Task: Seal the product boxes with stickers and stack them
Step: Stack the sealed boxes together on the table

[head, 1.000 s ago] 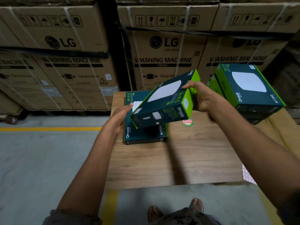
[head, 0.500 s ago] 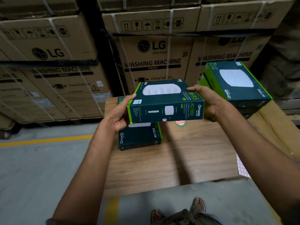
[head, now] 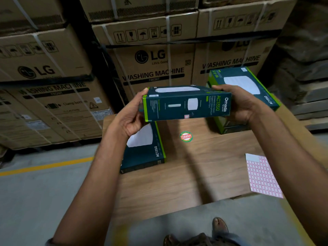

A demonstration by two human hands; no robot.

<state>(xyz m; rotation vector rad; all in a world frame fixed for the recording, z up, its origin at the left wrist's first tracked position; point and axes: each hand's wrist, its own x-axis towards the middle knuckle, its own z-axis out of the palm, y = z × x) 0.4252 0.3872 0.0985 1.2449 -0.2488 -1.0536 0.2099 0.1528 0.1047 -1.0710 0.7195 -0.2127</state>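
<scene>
I hold a dark teal and green product box (head: 186, 105) level above the wooden table (head: 186, 174), its long side facing me. My left hand (head: 130, 118) grips its left end and my right hand (head: 237, 103) grips its right end. A small pink sticker sits near the lower edge of the side facing me. Below my left hand another box (head: 147, 150) lies flat on the table. A stack of like boxes (head: 248, 86) stands at the back right. A sheet of pink stickers (head: 262, 176) lies at the table's right front.
Large LG washing machine cartons (head: 152, 68) are stacked right behind the table. A round red and green label (head: 186, 136) is stuck on the tabletop's middle. Grey floor with a yellow line (head: 46, 166) lies to the left. My feet (head: 220, 226) show below the table's front edge.
The held box has turned from tilted to level and come up closer to me, its side now facing me. Both hands stay on its ends. The view has shifted, so the sticker sheet shows more.
</scene>
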